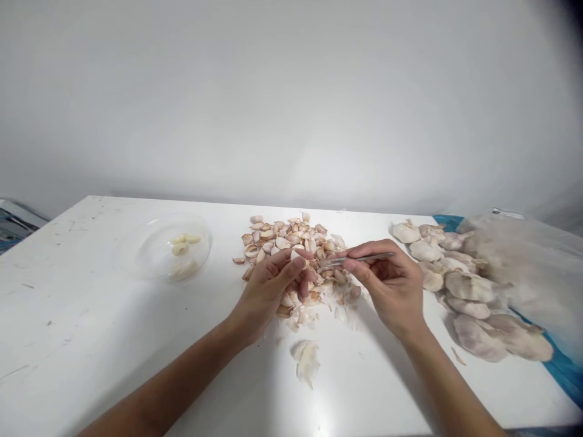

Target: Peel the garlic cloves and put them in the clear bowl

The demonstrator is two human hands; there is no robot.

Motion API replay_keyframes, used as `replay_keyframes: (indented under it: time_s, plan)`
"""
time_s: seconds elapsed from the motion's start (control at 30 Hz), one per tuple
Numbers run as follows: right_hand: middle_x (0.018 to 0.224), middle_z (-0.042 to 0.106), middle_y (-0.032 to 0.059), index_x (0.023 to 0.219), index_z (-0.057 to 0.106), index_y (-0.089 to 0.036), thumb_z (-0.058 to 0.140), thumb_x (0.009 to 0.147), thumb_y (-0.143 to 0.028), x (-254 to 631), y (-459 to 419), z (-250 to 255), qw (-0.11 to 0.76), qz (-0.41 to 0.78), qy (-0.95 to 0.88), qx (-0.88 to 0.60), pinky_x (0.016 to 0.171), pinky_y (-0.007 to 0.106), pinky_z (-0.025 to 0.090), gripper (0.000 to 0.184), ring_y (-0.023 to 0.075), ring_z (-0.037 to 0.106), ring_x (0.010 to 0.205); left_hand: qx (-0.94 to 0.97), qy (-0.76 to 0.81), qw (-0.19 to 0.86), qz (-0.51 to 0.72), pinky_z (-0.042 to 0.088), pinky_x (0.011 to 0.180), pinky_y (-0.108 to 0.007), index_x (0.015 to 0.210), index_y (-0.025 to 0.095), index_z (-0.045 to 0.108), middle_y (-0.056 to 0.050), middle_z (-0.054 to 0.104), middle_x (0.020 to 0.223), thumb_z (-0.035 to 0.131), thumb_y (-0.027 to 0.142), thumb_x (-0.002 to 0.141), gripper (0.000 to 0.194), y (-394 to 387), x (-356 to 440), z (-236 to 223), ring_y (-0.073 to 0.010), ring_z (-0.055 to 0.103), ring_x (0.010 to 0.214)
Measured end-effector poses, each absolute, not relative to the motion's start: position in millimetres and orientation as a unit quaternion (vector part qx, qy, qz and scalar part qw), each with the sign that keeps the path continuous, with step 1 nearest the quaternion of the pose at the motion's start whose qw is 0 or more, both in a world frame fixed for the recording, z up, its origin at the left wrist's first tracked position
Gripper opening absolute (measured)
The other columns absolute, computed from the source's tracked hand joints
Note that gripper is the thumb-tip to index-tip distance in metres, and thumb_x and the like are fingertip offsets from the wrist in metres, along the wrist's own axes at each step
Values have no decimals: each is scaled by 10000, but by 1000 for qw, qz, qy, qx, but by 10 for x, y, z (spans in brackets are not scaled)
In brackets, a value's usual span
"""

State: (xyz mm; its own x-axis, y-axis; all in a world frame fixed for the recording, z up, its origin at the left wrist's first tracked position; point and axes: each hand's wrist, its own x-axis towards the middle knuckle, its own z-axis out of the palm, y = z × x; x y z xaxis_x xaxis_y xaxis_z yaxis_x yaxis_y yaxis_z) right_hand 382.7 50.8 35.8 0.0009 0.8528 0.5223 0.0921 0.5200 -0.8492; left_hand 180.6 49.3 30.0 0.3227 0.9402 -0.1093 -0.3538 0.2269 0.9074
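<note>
My left hand (273, 282) is closed on a garlic clove (297, 257), pinched between thumb and fingers just above the table. My right hand (387, 279) grips a thin metal tool (353, 259), like tweezers or a small blade, with its tip pointing left at the clove. Both hands hover over a pile of unpeeled garlic cloves (291, 240) in the middle of the white table (82, 315). Loose papery skins (307, 359) lie in front of the pile.
A clear plastic dish (157, 249) at the left holds a few peeled cloves (182, 243). Several whole garlic bulbs (460, 285) lie at the right beside a translucent plastic bag (532, 267) on blue sheeting. A white wall stands behind the table.
</note>
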Motion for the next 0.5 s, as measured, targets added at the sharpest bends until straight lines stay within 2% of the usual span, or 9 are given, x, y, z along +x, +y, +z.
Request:
replay_keyframes:
  time_s: [0.17, 0.3, 0.4, 0.5]
  plan:
    - [899, 770, 18, 970, 710, -232, 796, 850, -138, 3777, 486, 366, 606, 323, -628, -366, 574, 200, 604, 175, 140, 746, 758, 468, 361, 651, 475, 450, 627, -241, 1228, 178, 678, -4, 646, 744, 658, 411, 955, 359, 489, 1810, 303, -110, 557, 625]
    - [876, 765, 13, 941, 715, -229, 807, 847, -163, 3721, 472, 373, 606, 333, -624, -365, 595, 210, 626, 147, 122, 726, 686, 498, 360, 626, 480, 463, 716, -265, 1386, 211, 606, 0, 644, 712, 602, 423, 989, 451, 474, 1805, 272, -140, 575, 691]
    - [885, 769, 20, 934, 711, -226, 807, 854, -201, 3690, 474, 355, 612, 351, -605, -370, 610, 223, 635, 127, 134, 738, 707, 479, 376, 622, 493, 454, 791, -259, 1384, 248, 609, -6, 630, 793, 594, 447, 990, 441, 473, 1801, 244, -142, 568, 786]
    - [903, 777, 26, 938, 695, -221, 791, 873, -221, 3666, 480, 323, 617, 373, -579, -381, 600, 233, 628, 116, 134, 737, 675, 441, 385, 640, 498, 433, 734, -225, 1312, 255, 656, 17, 533, 753, 610, 474, 976, 404, 481, 1800, 233, -124, 502, 748]
